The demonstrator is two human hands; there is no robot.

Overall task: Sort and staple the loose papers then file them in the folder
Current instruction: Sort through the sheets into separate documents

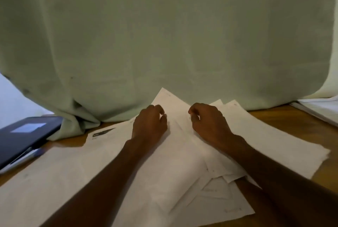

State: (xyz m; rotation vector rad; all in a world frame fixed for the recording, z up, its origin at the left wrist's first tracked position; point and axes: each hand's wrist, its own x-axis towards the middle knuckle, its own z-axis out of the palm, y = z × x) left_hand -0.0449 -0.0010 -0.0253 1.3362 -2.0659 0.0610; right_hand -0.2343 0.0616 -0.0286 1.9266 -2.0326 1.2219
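Several loose white papers (102,162) lie spread and overlapping on the wooden table (274,115). One top sheet (175,109) rises between my hands, its far corner up against the curtain. My left hand (149,122) rests on that sheet's left part, with fingers and thumb curled as if pinching it. My right hand (208,118) does the same on its right part, about a hand's width away. A dark blue folder (27,135) with a pale label lies shut at the left edge. No stapler is in view.
A pale green curtain (164,34) hangs right behind the papers and bunches on the table. A blue and white pen-like thing (34,153) pokes out under the folder. Another stack of white sheets (320,109) sits at the far right.
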